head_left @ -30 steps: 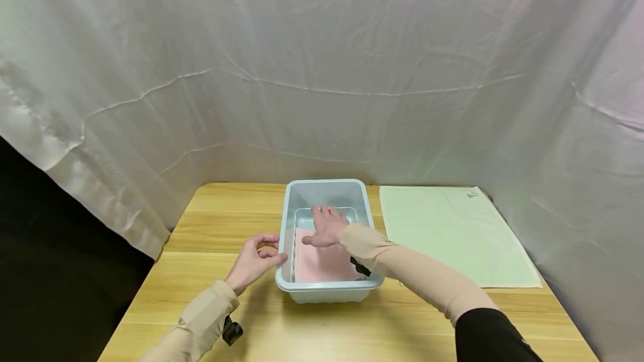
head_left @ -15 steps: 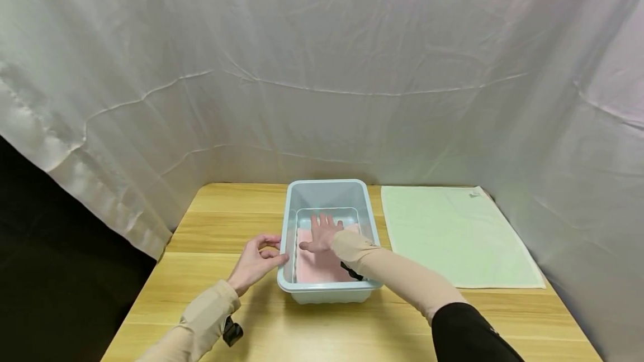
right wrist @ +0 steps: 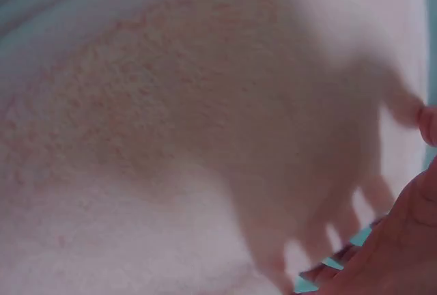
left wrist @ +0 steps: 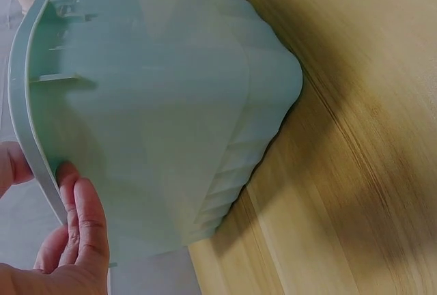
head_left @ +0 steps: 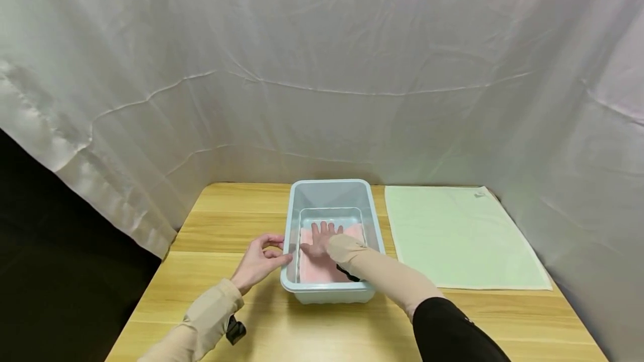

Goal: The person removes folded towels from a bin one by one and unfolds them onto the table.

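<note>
At far left, a black area is seen beside the pale draped curtain, which is hung behind and around the wooden table. Next, a beige left sleeve with a small black camera strapped under the wrist. Left hand: the bin's left rim is pinched, thumb set on the inner side, fingers on the outer wall under the lip, as shown in the left wrist view.

The light blue bin is stood upright on the table, near its middle. Inside, a pink cloth is laid on the floor of the bin, a strip of bare floor left at the far end. Right hand: held palm down over the cloth, fingers spread apart, nothing gripped; whether all fingertips are pressed down cannot be told. The bin's near right rim is crossed by a beige right sleeve, topped by a black sleeve.

To the right, a pale green towel is spread flat, a small label shown at its far right corner.
</note>
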`<state>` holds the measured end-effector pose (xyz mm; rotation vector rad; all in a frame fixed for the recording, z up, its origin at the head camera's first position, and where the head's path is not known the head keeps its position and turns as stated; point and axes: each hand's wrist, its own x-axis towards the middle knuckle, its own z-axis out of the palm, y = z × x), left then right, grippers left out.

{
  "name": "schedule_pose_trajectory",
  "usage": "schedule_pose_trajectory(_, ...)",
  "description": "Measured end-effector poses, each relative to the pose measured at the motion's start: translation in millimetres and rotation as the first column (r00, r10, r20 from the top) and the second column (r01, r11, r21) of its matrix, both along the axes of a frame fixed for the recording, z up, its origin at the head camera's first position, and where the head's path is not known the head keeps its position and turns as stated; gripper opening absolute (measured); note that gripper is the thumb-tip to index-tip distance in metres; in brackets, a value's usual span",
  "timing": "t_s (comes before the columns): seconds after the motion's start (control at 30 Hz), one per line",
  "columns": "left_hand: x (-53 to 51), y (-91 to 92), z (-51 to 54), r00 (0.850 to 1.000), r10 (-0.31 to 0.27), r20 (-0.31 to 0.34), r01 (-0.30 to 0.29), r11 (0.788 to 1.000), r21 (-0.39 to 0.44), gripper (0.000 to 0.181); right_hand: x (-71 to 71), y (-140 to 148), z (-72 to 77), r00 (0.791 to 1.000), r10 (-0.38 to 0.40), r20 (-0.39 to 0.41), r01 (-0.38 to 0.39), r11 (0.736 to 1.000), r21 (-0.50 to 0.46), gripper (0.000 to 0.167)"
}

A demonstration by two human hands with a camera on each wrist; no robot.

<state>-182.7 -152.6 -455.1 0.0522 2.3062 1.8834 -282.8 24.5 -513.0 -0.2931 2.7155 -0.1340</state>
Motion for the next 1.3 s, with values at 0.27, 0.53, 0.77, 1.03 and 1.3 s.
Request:
schedule_pose_trajectory(0.27, 0.3, 1.1, 1.0, 1.000, 0.006, 0.004, -0.006, 1.000, 0.004, 0.050, -11.7, -9, -27.6, 0.999, 0.033, -0.028, -0.031, 0.999, 0.044, 0.072)
schedule_pose_trajectory(0.53, 2.8, 1.4, 3.6, 1.000, 0.000, -0.008, 0.000, 1.000, -0.004, 0.052, -16.0, -9, -33.5, 0.995, 0.077, -0.058, -0.071, 0.994, 0.087, 0.071)
schedule_pose_trajectory(0.77, 3.4, 1.9, 4.6, 1.000, 0.010, -0.005, -0.010, 1.000, 0.000, 0.051, -17.6, -5, -35.5, 0.976, 0.150, -0.158, -0.133, 0.985, 0.113, 0.066)
schedule_pose_trajectory(1.03, 2.4, 2.9, 2.2, 1.000, 0.024, -0.008, -0.025, 0.999, -0.024, 0.049, -17.9, 0, -27.9, 0.911, 0.221, -0.348, -0.175, 0.972, 0.160, 0.060)
schedule_pose_trajectory(1.3, 2.1, 0.7, 1.7, 1.000, 0.025, -0.014, -0.026, 0.998, -0.048, 0.049, -22.3, 2, -15.0, 0.837, 0.239, -0.492, -0.180, 0.970, 0.164, 0.050)
